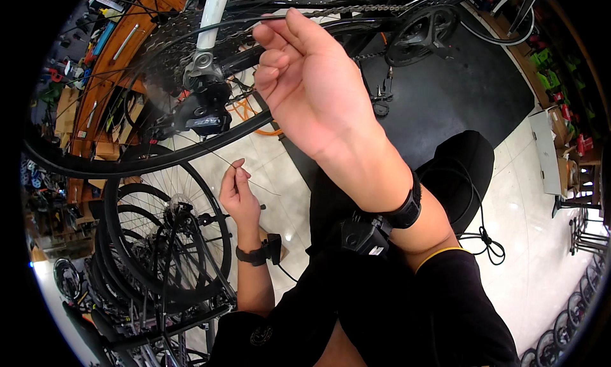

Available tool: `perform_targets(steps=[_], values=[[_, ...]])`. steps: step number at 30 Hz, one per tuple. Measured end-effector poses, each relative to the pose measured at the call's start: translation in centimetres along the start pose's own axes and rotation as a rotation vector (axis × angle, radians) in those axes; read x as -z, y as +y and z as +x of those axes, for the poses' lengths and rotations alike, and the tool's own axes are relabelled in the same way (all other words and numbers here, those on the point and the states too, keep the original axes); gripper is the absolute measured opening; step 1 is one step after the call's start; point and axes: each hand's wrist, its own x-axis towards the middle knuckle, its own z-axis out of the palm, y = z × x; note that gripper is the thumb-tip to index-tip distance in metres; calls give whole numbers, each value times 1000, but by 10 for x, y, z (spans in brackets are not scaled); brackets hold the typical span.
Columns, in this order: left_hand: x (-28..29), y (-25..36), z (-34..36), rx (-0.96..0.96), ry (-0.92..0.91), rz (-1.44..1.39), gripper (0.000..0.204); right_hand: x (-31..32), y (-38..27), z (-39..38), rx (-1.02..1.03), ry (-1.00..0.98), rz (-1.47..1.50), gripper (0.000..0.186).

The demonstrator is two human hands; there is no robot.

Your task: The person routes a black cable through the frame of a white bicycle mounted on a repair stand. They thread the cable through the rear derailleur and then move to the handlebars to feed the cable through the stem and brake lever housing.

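My left hand [238, 195] is closed, thumb and fingertips pinching a thin cable [217, 154]. This cable runs up toward the black rear derailleur [203, 109], and its loose end curves out past my fingers. Higher up, my right hand [312, 90] is raised, palm toward me, with its fingers curled beside the bike's chain [372, 8]. Its thumb and fingertips meet near a thin dark line; what they grip, if anything, I cannot make out. Left of that hand are the white frame tube [214, 14] and the rear wheel's tyre [172, 159], with the cassette partly hidden behind the spokes.
A crankset [421, 36] hangs over a dark floor mat [452, 87]. Several bicycles with black wheels [167, 290] stand at the lower left. An orange-brown tool cabinet [105, 80] is at the far left. A looped black cord [487, 243] lies on the tiled floor at right.
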Motion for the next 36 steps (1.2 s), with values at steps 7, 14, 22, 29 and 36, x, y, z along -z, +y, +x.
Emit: perform_targets(steps=[7,14,22,29,36], values=[[0,2,-3,-33,-10,24,23,-1,12,-14,-18,107,-8,16],[-1,8,-4,-67,-40,63,22,15,31,-22,-61,150,-129,12],[-6,31,-9,-128,-69,31,21,28,49,-20,-105,99,-230,11],[-4,47,-12,-88,-76,-22,21,25,50,-10,-87,27,-305,10],[-7,49,-13,-83,-70,-32,21,37,53,-3,-132,-9,-298,13]])
